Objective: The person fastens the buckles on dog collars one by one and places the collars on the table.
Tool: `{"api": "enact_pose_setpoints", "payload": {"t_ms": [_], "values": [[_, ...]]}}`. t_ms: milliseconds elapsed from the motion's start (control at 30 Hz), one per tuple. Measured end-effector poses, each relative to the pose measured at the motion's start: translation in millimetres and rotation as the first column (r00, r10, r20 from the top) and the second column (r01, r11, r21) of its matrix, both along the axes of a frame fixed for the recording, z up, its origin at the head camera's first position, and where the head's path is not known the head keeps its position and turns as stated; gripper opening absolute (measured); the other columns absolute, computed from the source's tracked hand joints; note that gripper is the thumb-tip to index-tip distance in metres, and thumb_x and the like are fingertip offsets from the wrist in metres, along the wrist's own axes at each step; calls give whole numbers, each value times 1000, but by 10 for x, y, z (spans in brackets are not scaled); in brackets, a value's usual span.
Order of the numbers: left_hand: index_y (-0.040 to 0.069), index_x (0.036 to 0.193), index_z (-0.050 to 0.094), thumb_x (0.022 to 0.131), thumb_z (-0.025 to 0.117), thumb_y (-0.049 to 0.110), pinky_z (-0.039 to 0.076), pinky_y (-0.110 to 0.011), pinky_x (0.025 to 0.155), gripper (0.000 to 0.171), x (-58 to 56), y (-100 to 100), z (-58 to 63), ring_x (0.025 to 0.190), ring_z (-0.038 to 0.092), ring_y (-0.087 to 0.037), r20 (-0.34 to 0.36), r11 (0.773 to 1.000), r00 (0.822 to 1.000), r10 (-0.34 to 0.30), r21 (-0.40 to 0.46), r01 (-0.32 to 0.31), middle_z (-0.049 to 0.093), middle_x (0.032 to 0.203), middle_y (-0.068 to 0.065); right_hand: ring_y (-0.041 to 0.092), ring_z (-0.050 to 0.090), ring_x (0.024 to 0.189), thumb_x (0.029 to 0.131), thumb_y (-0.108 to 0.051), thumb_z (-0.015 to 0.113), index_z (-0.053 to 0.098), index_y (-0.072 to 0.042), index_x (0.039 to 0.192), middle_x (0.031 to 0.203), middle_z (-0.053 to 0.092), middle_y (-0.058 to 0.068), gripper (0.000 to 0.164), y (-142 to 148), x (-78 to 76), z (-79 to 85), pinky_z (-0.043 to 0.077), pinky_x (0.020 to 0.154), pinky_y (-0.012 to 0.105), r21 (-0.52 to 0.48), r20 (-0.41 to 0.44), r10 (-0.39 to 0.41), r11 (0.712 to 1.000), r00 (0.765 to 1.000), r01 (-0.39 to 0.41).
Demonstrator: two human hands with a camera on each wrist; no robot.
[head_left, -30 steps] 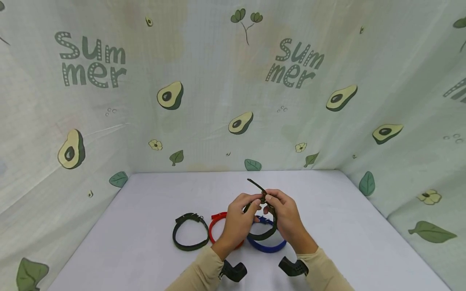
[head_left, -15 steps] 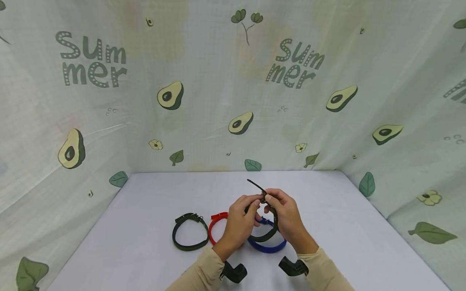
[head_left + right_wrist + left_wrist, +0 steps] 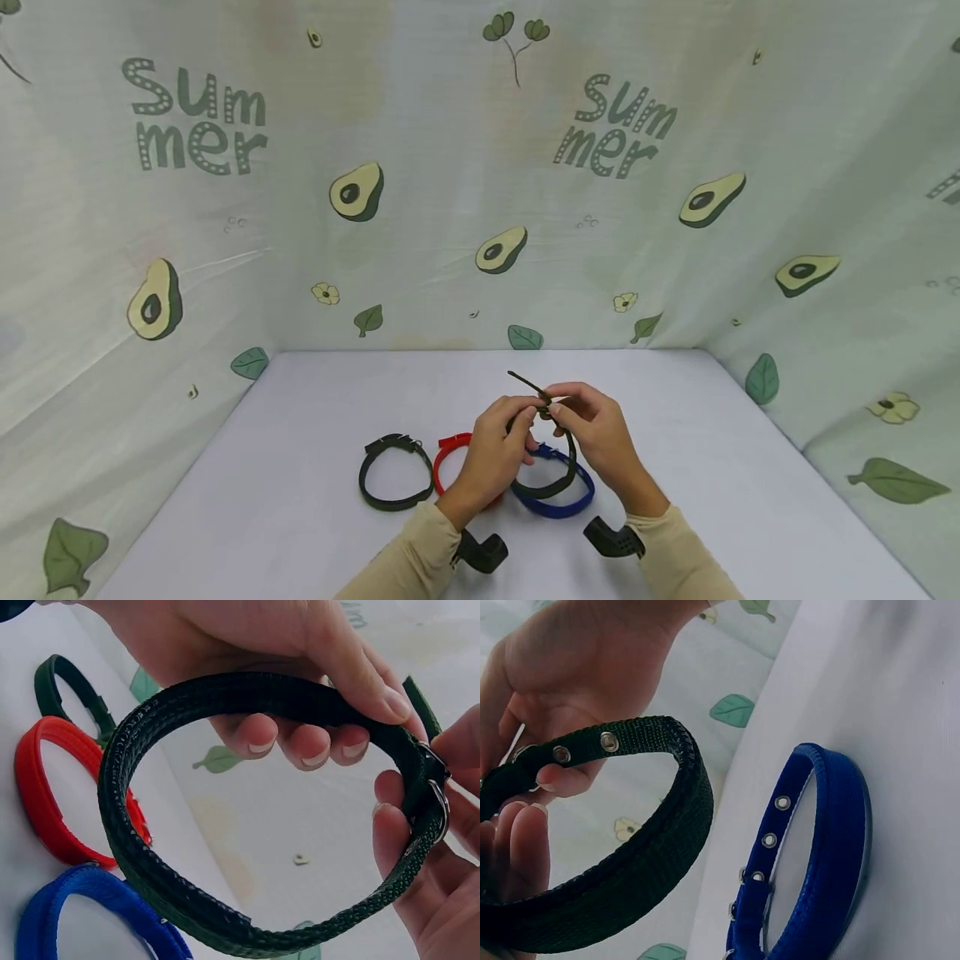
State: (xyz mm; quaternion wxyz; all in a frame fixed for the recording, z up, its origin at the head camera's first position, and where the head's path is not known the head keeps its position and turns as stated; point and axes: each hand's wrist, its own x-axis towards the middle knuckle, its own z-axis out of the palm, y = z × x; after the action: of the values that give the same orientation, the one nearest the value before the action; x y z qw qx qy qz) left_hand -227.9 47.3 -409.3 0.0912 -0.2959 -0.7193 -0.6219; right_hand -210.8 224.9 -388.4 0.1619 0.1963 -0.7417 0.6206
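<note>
Both hands hold a dark green dog collar (image 3: 551,487) up in a loop above the table, its free strap end pointing up and left in the head view. My left hand (image 3: 491,442) grips the band near the buckle (image 3: 433,761), thumb on one side and fingers on the other in the right wrist view. With thumb and fingers, my right hand (image 3: 600,425) pinches the collar at the buckle and metal ring. Metal eyelets (image 3: 610,742) show along the strap in the left wrist view. The strap runs through the buckle.
On the white table (image 3: 315,467) lie a second green collar (image 3: 395,504), a red collar (image 3: 441,467), partly behind my left forearm, and a blue collar (image 3: 558,511) below the held one. A printed cloth (image 3: 435,108) hangs around the table.
My right hand and wrist shift slightly to the right, its fingers still at the buckle. The head view tips a little. The left hand stays nearly in place on the collar.
</note>
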Motion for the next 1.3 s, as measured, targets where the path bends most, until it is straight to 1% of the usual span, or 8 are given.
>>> {"api": "enact_pose_setpoints", "payload": {"t_ms": [233, 433, 633, 767, 867, 1100, 1200, 1300], "values": [[15, 119, 66, 107, 51, 25, 56, -31, 51, 22, -27, -27, 23, 62, 63, -21, 34, 1000, 999, -22, -9, 22, 60, 99, -3, 23, 70, 87, 99, -2, 61, 68, 3, 113, 100, 71, 21, 16, 15, -12, -2, 59, 67, 34, 39, -16, 3, 999, 1000, -2], [13, 117, 57, 106, 53, 26, 57, -34, 54, 18, -24, -42, 43, 66, 63, -33, 130, 997, 991, -42, 72, 33, 59, 96, -6, 24, 70, 87, 100, -3, 59, 69, 4, 110, 101, 70, 20, 16, 23, -38, 15, 59, 68, 37, 30, -10, 17, 999, 1000, -16], [8, 117, 51, 103, 60, 24, 57, -31, 55, 23, -44, -12, 20, 64, 61, -17, 185, 989, 981, -61, 146, 35, 64, 99, -9, 22, 68, 87, 100, -5, 60, 69, 3, 104, 104, 69, 19, 13, 58, -43, 5, 59, 69, 36, 28, -21, 18, 999, 1000, -17], [7, 116, 53, 98, 68, 24, 56, -28, 57, 29, -40, -7, -10, 63, 61, -15, 177, 986, 980, -87, 159, 58, 67, 94, -6, 21, 68, 91, 97, -5, 65, 67, 2, 99, 108, 68, 15, 8, 103, -28, -26, 57, 75, 31, 69, -54, 31, 997, 998, -27], [6, 116, 54, 96, 71, 26, 55, -25, 58, 33, -40, -21, -24, 64, 62, -16, 174, 986, 978, -113, 144, 88, 69, 95, -12, 21, 69, 91, 95, -4, 68, 67, 0, 102, 106, 68, 13, 8, 124, -15, -41, 57, 77, 31, 97, -67, 29, 995, 997, -22], [8, 126, 58, 91, 76, 21, 55, -24, 69, 41, -102, -47, -44, 80, 65, -17, 255, 976, 951, -177, 171, 136, 68, 102, -9, 18, 68, 93, 94, -1, 68, 67, 0, 114, 104, 70, 11, 20, 162, -15, -34, 57, 77, 29, 94, -110, -37, 994, 993, 47], [7, 124, 61, 90, 77, 20, 54, -24, 73, 39, -119, -50, -37, 86, 64, -19, 305, 972, 935, -182, 200, 124, 67, 103, -8, 17, 68, 90, 95, -2, 68, 68, -1, 115, 103, 70, 11, 21, 173, -22, -32, 57, 74, 29, 89, -113, -51, 994, 992, 62], [8, 121, 65, 90, 78, 25, 54, -26, 75, 38, -123, -47, -27, 88, 63, -22, 361, 976, 919, -158, 196, 91, 69, 102, -7, 16, 68, 85, 95, -2, 67, 67, -2, 118, 100, 70, 12, 23, 181, -19, -33, 58, 70, 29, 95, -108, -61, 993, 992, 71]]}}
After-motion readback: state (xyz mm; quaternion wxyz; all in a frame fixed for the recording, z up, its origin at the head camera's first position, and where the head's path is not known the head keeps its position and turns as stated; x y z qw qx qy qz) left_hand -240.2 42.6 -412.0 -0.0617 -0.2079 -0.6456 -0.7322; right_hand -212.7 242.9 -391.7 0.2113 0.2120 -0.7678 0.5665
